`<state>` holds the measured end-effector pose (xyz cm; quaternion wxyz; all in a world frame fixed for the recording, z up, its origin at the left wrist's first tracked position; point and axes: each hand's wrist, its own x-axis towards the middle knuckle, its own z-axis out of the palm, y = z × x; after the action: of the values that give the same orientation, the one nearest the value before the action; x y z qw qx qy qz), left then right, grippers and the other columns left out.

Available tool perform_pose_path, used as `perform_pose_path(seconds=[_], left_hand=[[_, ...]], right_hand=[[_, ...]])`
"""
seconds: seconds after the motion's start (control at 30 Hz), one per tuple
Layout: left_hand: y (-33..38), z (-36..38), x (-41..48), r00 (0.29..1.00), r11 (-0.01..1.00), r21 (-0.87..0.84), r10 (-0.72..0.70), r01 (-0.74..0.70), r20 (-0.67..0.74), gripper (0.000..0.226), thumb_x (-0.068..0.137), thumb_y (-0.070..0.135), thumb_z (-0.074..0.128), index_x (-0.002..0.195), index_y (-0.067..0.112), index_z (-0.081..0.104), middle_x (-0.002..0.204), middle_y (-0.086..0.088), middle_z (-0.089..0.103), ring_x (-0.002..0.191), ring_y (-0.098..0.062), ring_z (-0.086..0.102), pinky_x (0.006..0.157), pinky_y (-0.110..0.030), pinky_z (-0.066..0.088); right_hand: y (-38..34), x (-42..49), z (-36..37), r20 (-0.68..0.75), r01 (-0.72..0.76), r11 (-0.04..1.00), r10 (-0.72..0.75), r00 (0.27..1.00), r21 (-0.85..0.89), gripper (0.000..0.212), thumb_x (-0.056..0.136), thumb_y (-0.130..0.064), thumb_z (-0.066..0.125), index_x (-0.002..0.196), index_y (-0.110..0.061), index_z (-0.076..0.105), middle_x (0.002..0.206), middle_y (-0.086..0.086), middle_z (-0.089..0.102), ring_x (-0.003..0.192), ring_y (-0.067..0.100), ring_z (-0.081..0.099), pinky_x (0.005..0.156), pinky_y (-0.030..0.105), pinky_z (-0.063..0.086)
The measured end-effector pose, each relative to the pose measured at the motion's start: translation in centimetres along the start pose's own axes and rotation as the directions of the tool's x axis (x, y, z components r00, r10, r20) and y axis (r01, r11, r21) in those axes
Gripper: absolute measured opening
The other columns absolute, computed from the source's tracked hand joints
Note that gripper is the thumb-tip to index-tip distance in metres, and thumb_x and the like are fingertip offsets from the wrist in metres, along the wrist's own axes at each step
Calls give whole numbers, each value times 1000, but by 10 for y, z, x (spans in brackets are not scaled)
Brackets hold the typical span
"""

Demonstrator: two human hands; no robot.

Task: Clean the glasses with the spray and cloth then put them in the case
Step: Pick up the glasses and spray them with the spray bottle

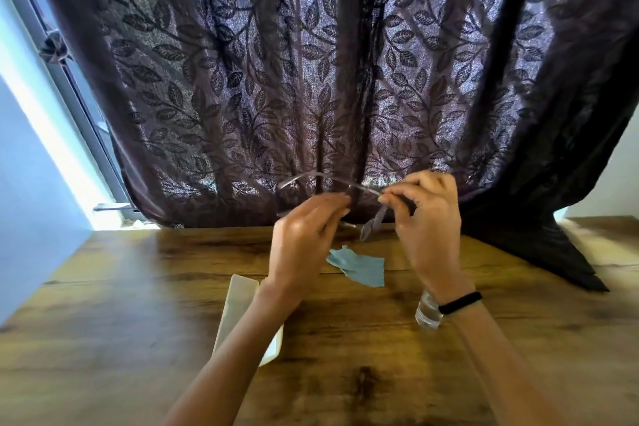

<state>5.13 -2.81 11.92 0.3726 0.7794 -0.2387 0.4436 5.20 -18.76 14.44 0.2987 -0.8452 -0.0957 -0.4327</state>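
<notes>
Glasses (373,223): right hand (428,218), maybe left hand (304,235)

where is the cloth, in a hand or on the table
Out of hand: the cloth lies rumpled on the table.

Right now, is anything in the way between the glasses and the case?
Yes. The left hand and right hand hold the glasses above the table, and the left forearm crosses over the case, hiding its middle. The cloth lies clear of it.
</notes>
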Motion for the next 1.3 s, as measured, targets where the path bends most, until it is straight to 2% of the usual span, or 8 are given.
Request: perform_pose_path(seconds=[0.07,0.13,0.63,0.8,0.93,1.1,1.2,1.3], left_hand=[[11,2,9,972,967,103,224,-231,74,20,81,1,67,100,7,69,107,-7,69,94,-18,63,78,-29,54],[19,2,18,947,941,169,262,-294,188,25,80,1,67,104,6,67,108,-8,68,97,-22,61,68,-37,57],[-2,-7,36,814,974,228,-118,-17,568,25,72,1,59,86,18,71,81,-9,71,80,-30,63,69,-40,49],[-3,-6,29,877,965,263,-103,-28,470,23,74,2,61,85,19,72,76,-10,71,72,-33,64,61,-40,51],[-7,-8,26,941,980,198,-84,18,329,20,72,7,72,87,21,74,70,-3,73,62,-18,65,61,-24,48],[-22,-11,18,967,986,107,-148,128,206,15,74,5,72,87,12,74,71,-4,74,60,-9,63,62,-17,47],[-28,-10,9,972,985,44,-173,169,158,16,74,0,71,88,7,73,73,-5,74,67,1,61,64,-7,45],[-37,-6,1,973,980,4,-199,200,117,19,75,-3,69,93,3,72,80,-8,74,71,-10,69,70,-20,54]], right_hand=[[-5,-3,2,15,87,994,-87,996,-61,6,76,-13,70,77,-8,72,78,4,64,86,29,52,69,40,46],[-9,-5,5,44,153,979,-148,988,-135,5,76,-11,68,73,-7,69,76,5,65,84,32,56,66,42,46],[-2,-24,22,160,364,874,-329,931,-322,5,77,-11,65,81,-12,66,89,2,65,99,20,41,83,33,32],[-8,-24,21,182,341,919,-307,934,-197,20,81,-23,52,86,-11,68,94,2,65,100,19,41,83,33,36],[-9,-17,11,114,188,982,-183,976,-33,24,90,-25,52,103,-11,66,104,5,62,103,18,41,81,38,44],[18,-23,-11,-12,27,1000,-27,1000,2,31,93,-30,46,110,-10,62,105,7,60,104,22,46,92,17,28],[42,-39,-15,-11,-83,997,83,996,6,39,91,-37,42,113,-10,60,106,11,59,106,23,44,91,25,31],[61,-62,-13,28,-167,986,167,986,18,51,87,-46,40,120,-10,55,112,12,56,105,21,43,89,28,32]])
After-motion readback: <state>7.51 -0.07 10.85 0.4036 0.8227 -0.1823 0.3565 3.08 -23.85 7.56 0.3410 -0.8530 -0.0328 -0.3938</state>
